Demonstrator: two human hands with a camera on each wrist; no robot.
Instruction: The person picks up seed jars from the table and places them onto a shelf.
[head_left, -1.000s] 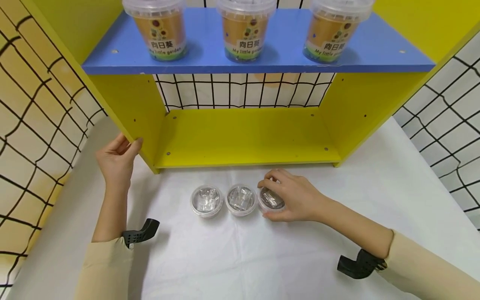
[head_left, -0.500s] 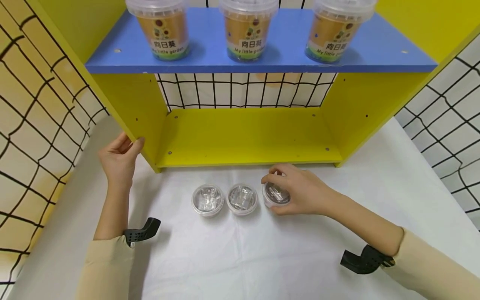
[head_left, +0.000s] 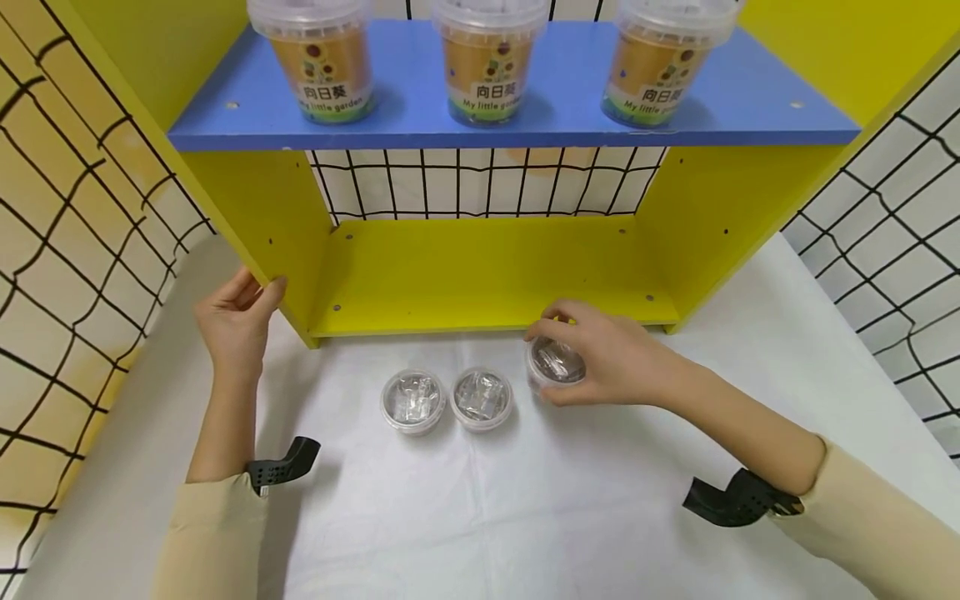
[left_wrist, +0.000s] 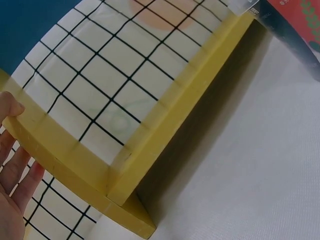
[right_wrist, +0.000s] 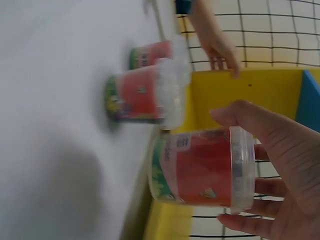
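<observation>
My right hand [head_left: 611,354] grips a clear-lidded plastic cup [head_left: 557,360] by its rim, thumb on one side and fingers on the other. In the right wrist view this cup [right_wrist: 192,167] shows a red label with a green base, and it hangs above the white tabletop. Two similar cups, a left one [head_left: 413,402] and a middle one [head_left: 482,398], stand side by side on the table; small clear packets show through their lids. My left hand [head_left: 238,325] pinches the front edge of the yellow shelf's left side panel [left_wrist: 75,177].
The yellow shelf unit [head_left: 480,279] stands behind the cups, its low bottom board near the table. Above, a blue shelf board [head_left: 420,137] bears an orange-labelled cup [head_left: 335,79] and two more like it. Black wire grid [head_left: 82,275] flanks both sides.
My right hand has lifted the cup and carried it away from the middle cup, forward and slightly right toward the shelf. My left hand stays on the side panel.
</observation>
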